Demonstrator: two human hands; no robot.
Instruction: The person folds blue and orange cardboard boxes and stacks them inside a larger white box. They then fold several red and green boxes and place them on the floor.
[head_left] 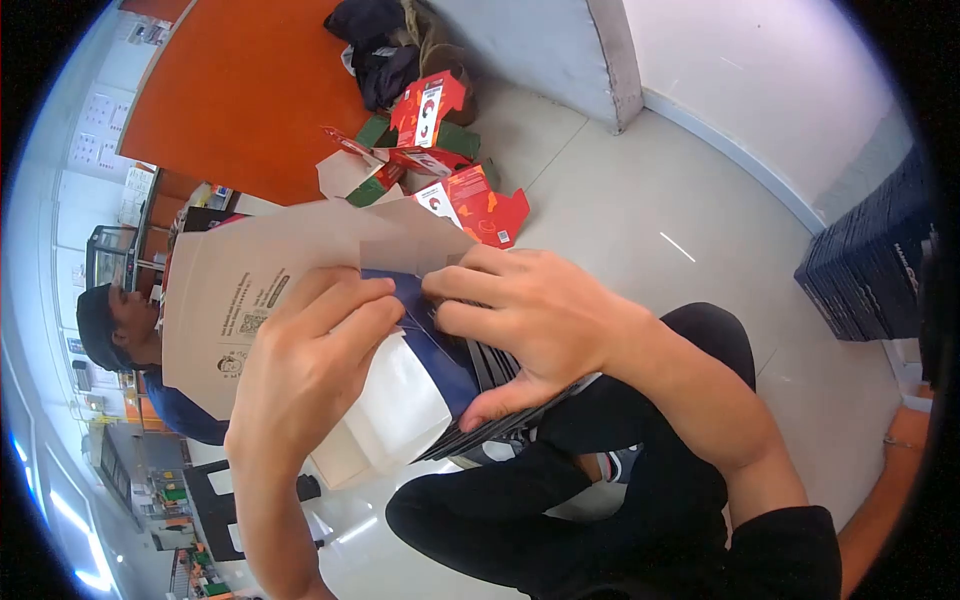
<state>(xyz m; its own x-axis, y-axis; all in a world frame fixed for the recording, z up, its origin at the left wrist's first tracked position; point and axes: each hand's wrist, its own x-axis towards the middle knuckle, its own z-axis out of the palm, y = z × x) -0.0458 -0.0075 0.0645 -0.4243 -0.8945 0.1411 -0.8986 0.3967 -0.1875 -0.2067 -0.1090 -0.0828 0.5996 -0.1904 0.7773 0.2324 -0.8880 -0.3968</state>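
Carton (385, 415) sat open in front of me, between my two hands, its white inside turned up and its beige printed panel (215, 325) spreading away to the left. What mattered most was the dark blue strip (452, 372) along its right side: the long axis sloped from between my fingertips on the far side back toward my right thumb. My right hand (525, 315) was nearer its length; my left hand (315, 340) met it only at the far end, beside the beige panel. The right grip was wide, fingers curled over the blue and thumb well apart, near the edge of the black stack (492, 368); whether it pressed, I could not tell. The left grip was bent, its thumb hidden, so I could not tell whether it pinched. Red boxes (485, 200) lay on the floor beyond.
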